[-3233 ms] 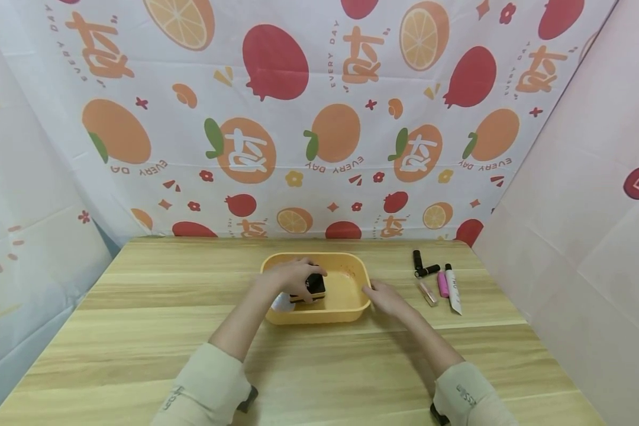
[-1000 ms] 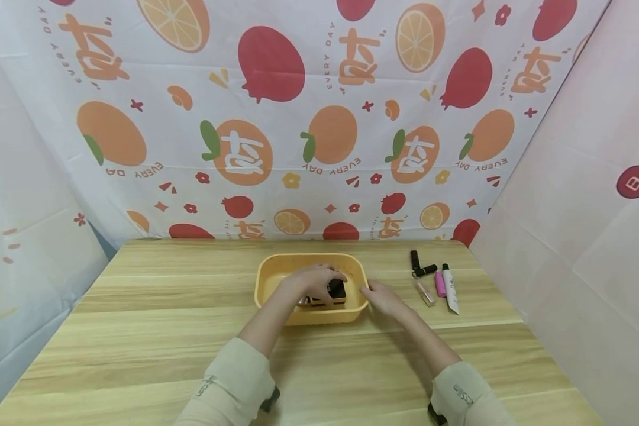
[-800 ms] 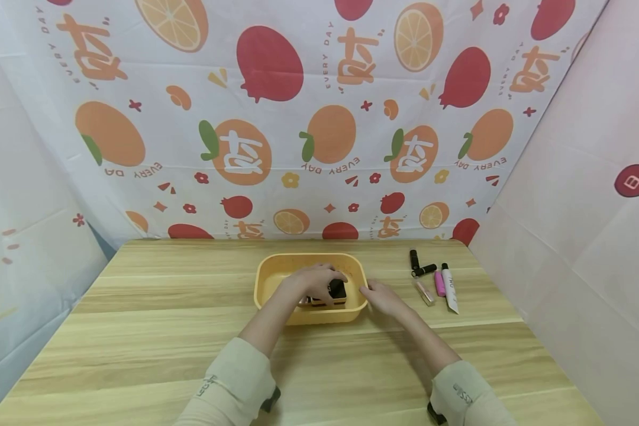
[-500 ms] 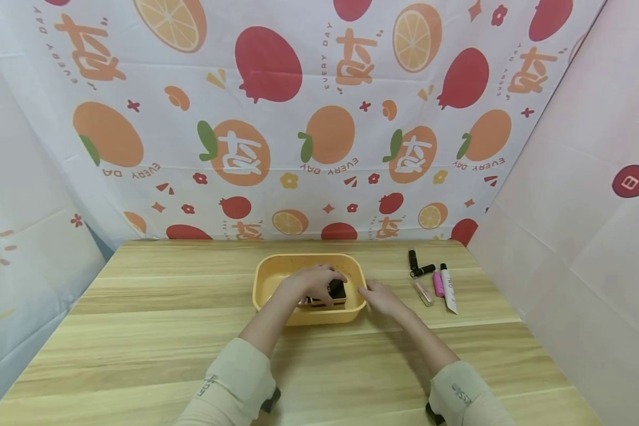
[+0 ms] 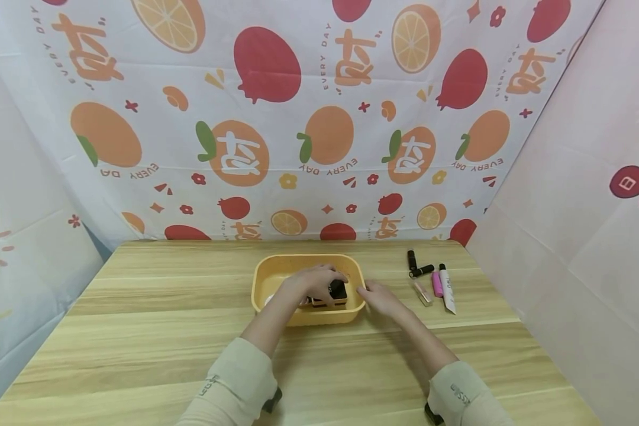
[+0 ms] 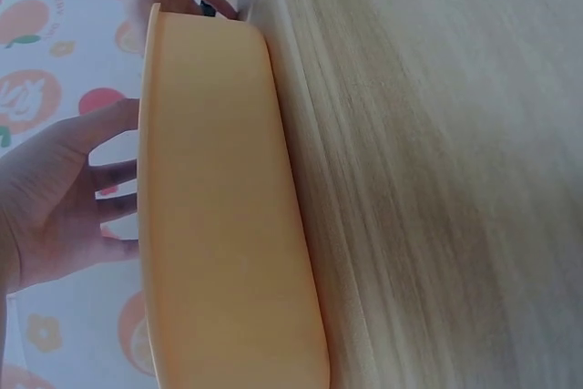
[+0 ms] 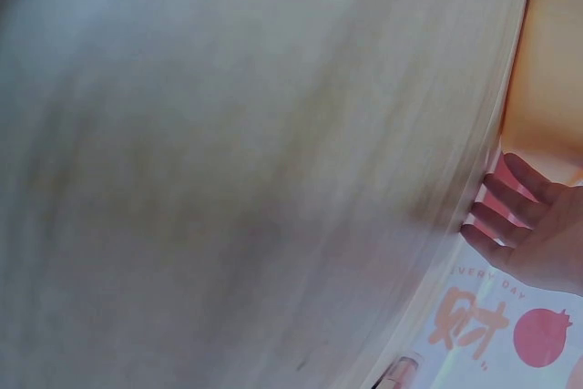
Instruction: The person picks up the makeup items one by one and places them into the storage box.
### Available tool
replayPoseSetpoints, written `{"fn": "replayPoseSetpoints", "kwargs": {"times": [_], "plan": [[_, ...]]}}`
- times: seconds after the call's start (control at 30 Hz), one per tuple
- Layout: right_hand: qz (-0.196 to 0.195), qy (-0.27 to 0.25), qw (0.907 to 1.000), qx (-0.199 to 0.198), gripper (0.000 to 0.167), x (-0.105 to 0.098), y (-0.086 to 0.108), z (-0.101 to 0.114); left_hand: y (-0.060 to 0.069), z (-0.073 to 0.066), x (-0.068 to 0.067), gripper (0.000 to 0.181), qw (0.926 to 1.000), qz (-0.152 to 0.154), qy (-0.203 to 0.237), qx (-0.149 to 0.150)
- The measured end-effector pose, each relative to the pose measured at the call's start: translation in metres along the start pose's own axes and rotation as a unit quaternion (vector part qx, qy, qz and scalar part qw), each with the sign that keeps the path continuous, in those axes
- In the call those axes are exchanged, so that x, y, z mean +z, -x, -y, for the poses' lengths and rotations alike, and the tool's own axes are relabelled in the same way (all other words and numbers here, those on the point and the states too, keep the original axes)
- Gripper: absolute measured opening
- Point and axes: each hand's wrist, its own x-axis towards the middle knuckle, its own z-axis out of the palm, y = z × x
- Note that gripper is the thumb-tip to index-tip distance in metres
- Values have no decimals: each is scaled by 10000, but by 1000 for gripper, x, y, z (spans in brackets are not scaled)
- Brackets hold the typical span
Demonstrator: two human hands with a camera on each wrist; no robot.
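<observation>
A yellow plastic basin [image 5: 309,319] sits on the wooden table. Inside it, my left hand [image 5: 315,283] grips a black box with gold trim [image 5: 338,290] from above, in the right half of the basin. Other small items lie beside the box, mostly hidden under that hand; a bit of something white [image 5: 268,300] shows at the left. At the basin's right end, my right hand [image 5: 383,298] holds the rim, thumb over the edge. The left wrist view shows the basin's outer wall [image 6: 219,198], with the box hidden behind it.
To the right lie two black tubes [image 5: 422,271], a clear pinkish tube [image 5: 422,293], a pink tube [image 5: 437,284] and a white squeeze tube with a black cap [image 5: 447,290]. Fruit-printed cloth [image 5: 277,136] hangs behind the table and along its sides.
Since the oldest frame, my left hand has shifted the black box rightward inside the basin. Over the last second both hands have stayed nearly still; the head view has drifted slightly.
</observation>
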Motion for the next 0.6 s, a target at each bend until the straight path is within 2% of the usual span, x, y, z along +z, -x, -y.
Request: {"fn": "replayPoseSetpoints", "kwargs": {"times": [0.17, 0.6], "plan": [[-18, 94, 9999, -120, 50, 0, 1, 0, -2, 0, 3, 63, 10000, -11, -32, 52], [-64, -35, 9999, 69, 46, 1, -3, -2, -8, -3, 6, 59, 9999, -42, 30, 111]]}}
